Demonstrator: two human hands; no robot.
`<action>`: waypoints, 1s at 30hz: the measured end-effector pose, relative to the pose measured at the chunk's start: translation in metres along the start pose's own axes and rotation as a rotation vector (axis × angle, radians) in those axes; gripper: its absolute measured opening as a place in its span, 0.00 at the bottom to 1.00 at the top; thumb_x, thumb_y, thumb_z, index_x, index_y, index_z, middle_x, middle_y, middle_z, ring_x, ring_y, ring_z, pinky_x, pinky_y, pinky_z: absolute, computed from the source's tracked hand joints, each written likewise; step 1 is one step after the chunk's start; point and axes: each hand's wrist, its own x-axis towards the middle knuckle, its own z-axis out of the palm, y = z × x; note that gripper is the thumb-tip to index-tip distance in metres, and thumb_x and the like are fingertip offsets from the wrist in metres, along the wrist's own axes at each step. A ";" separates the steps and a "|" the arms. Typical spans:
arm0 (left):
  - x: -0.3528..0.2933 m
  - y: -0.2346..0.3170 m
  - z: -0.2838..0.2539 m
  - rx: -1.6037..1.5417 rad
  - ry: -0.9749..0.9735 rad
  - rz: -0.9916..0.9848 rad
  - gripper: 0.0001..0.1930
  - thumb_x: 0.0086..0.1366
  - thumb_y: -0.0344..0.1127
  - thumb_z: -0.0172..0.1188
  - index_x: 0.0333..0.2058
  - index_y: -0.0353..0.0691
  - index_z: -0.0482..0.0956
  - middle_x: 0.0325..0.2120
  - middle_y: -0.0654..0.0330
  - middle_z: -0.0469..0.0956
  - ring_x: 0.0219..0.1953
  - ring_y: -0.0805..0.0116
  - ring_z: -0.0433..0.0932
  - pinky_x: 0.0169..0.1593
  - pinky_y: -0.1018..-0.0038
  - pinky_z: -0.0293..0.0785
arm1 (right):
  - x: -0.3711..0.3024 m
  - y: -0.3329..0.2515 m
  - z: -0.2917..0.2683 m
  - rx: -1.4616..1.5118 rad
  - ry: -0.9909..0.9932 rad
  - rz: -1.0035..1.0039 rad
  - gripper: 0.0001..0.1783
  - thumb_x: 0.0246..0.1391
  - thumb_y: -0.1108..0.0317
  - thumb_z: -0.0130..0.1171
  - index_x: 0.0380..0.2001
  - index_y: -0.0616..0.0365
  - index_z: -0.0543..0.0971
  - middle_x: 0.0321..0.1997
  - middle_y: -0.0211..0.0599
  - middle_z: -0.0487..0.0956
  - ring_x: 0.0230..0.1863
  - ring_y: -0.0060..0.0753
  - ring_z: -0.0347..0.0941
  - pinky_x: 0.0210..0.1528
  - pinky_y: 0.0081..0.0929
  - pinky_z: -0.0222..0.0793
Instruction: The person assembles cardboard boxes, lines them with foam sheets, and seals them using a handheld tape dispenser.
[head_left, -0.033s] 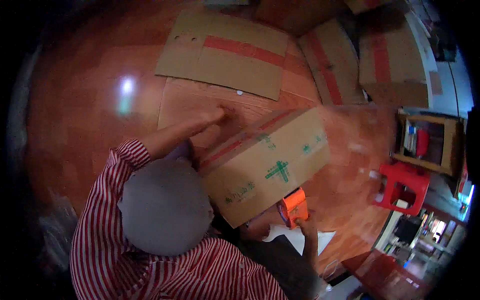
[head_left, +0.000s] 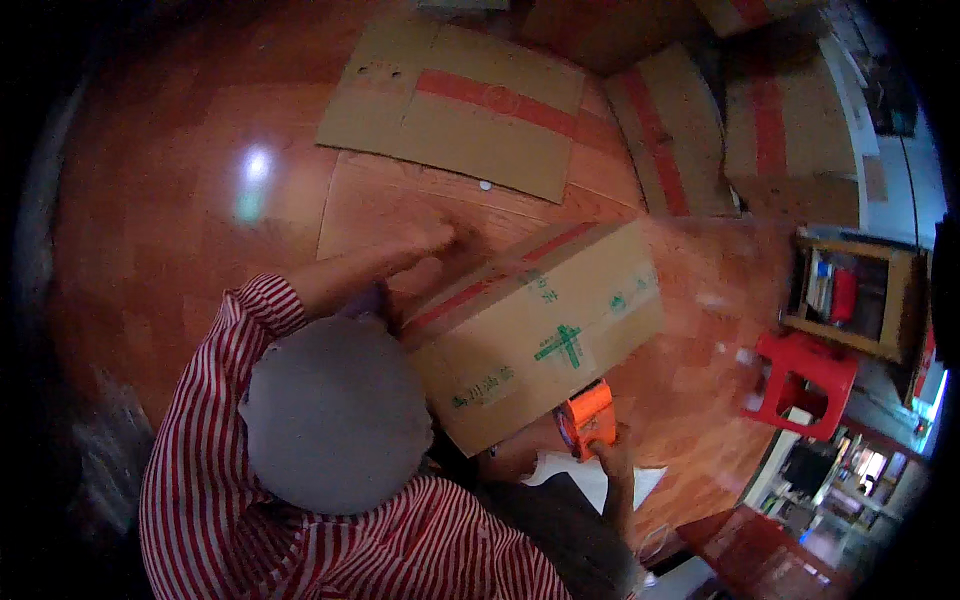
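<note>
A brown cardboard box (head_left: 500, 370) with green print stands at a slant in the middle of the floor, red tape running along its upper face. My right hand (head_left: 608, 450) is closed around an orange tape dispenser (head_left: 588, 410), close against the box's near right edge. Beyond the box's far left edge, my left hand (head_left: 435, 245) reaches out from a red-and-white striped sleeve (head_left: 262, 300). Its fingers are smeared by motion, and whether they touch the box is unclear. A rounded grey cap (head_left: 335, 415) covers part of the view left of the box.
A flattened carton (head_left: 400, 125) with red tape lies on the wooden floor at the far side. More taped cartons (head_left: 650, 130) lean at the far right. A red plastic stool (head_left: 805, 385) and a wooden-framed cabinet (head_left: 850, 290) stand right. White sheet (head_left: 645, 485) lies near my right hand.
The whole view has shifted slightly. My left hand is a little lower and more blurred, while my right hand keeps its hold on the tape dispenser.
</note>
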 end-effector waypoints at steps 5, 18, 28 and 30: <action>-0.009 -0.021 0.020 -0.264 -0.196 -0.171 0.22 0.55 0.31 0.51 0.51 0.37 0.70 0.43 0.59 0.73 0.45 0.73 0.70 0.46 0.74 0.67 | -0.005 -0.022 -0.005 -0.038 -0.061 -0.024 0.23 0.31 0.56 0.60 0.29 0.65 0.75 0.25 0.31 0.75 0.27 0.23 0.71 0.30 0.24 0.69; -0.049 0.015 0.062 0.306 -0.160 0.403 0.28 0.56 0.39 0.60 0.55 0.40 0.65 0.50 0.54 0.67 0.51 0.61 0.66 0.52 0.70 0.64 | -0.009 -0.030 -0.013 -0.104 -0.041 -0.005 0.24 0.33 0.53 0.59 0.26 0.66 0.74 0.24 0.27 0.75 0.26 0.20 0.69 0.29 0.23 0.67; -0.034 0.006 0.050 1.073 0.028 1.193 0.17 0.56 0.36 0.59 0.44 0.40 0.72 0.37 0.56 0.71 0.39 0.55 0.71 0.41 0.63 0.69 | -0.012 -0.015 -0.018 -0.012 -0.044 0.011 0.23 0.31 0.59 0.60 0.31 0.65 0.76 0.29 0.32 0.77 0.30 0.24 0.73 0.33 0.24 0.70; -0.032 0.002 0.043 1.097 0.040 1.199 0.14 0.55 0.34 0.59 0.41 0.40 0.73 0.36 0.56 0.72 0.39 0.57 0.71 0.41 0.65 0.70 | -0.012 -0.018 -0.019 -0.059 -0.043 0.002 0.22 0.32 0.59 0.60 0.31 0.65 0.76 0.29 0.32 0.77 0.30 0.23 0.73 0.33 0.24 0.70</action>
